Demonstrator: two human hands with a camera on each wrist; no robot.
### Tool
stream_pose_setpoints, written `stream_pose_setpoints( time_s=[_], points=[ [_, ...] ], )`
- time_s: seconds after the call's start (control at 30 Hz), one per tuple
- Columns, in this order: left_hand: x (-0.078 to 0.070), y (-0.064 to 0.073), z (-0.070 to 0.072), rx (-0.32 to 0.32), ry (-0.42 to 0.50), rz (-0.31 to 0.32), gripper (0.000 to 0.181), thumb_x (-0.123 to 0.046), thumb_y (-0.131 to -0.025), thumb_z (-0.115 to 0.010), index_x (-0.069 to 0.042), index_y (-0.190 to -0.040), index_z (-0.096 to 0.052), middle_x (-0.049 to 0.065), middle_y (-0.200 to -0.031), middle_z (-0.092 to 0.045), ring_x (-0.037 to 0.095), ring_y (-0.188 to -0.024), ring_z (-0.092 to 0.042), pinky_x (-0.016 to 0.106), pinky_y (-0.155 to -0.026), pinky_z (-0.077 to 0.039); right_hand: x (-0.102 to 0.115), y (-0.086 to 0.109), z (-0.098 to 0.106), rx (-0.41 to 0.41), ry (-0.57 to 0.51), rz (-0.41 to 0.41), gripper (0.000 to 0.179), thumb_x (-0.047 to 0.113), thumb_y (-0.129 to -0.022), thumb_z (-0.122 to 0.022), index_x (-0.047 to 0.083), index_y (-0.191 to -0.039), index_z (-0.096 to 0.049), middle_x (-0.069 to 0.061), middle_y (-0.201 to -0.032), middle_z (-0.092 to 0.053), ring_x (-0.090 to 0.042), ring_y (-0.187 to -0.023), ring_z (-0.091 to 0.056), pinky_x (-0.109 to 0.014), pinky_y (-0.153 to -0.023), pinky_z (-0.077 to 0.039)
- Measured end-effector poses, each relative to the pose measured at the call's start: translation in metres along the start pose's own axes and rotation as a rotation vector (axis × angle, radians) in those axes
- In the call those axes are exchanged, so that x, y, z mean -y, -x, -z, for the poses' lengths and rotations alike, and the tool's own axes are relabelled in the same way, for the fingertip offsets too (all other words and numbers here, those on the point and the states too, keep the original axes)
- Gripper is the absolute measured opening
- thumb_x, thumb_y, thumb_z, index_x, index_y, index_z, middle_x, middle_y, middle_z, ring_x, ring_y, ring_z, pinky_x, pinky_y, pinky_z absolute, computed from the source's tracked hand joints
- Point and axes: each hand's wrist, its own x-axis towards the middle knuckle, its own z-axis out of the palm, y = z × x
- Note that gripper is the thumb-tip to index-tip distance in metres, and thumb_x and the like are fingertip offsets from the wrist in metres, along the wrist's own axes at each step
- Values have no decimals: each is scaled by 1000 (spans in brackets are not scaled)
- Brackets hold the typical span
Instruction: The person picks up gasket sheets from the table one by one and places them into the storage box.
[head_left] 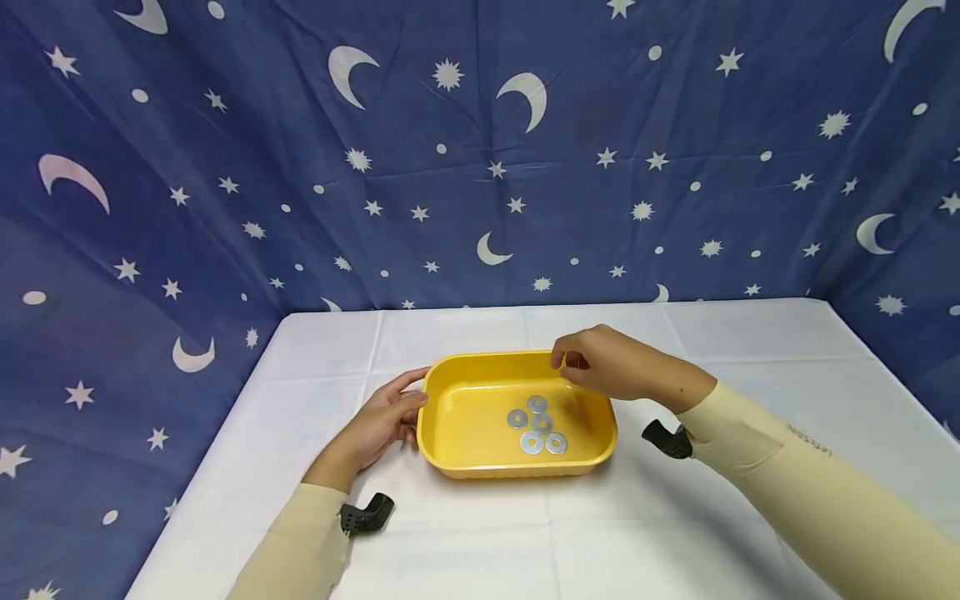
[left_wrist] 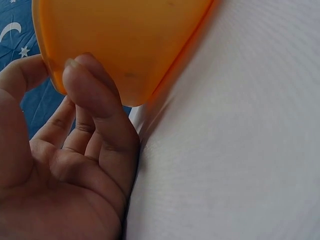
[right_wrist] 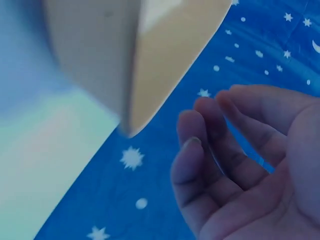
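In the head view, a yellow rectangular tray (head_left: 467, 421) stands on the white cloth. Several flat silver washers (head_left: 532, 442) lie inside, right of its middle, at least two overlapping. My left hand (head_left: 378, 425) holds the tray's left end, thumb at the rim. The left wrist view has the bent fingers of that hand (left_wrist: 75, 145) against the tray's outer wall (left_wrist: 135, 45). Over the tray's back right corner hovers my right hand (head_left: 611, 362), fingers loosely bent. Nothing shows between the fingers of this hand (right_wrist: 240, 155) in the right wrist view, where the tray (right_wrist: 170, 60) is blurred.
A white cloth (head_left: 450, 542) with fold creases covers the table. Behind it and at both sides hangs a dark blue curtain (head_left: 420, 108) with moons and stars. A black curved mount (head_left: 367, 513) sticks out from the left wrist, and a similar mount (head_left: 667, 439) from the right.
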Motion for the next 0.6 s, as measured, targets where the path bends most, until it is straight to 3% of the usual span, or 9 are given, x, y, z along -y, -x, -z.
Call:
stream_pose_setpoints(
  time_s=[0.27,0.6],
  points=[
    [-1,0,-1,-11,-11,4,54,-26,-102,-54,-21,-153,-37,7,-109,-66,12,-65,-59,22,-56,-50,-33,37,3,-186,-9,-57,13,7,-93,-65,9,-104,-71,1,-83,-67,-11,-72,-56,-25,-64,-52],
    [2,0,0,15,-9,-7,55,-28,-102,-55,-21,-154,-37,4,-95,-65,12,-62,-58,21,-56,-51,-80,70,-2,-222,20,-174,12,7,-91,-67,8,-103,-70,2,-80,-64,-14,-72,-54,-24,-60,-50]
  ],
)
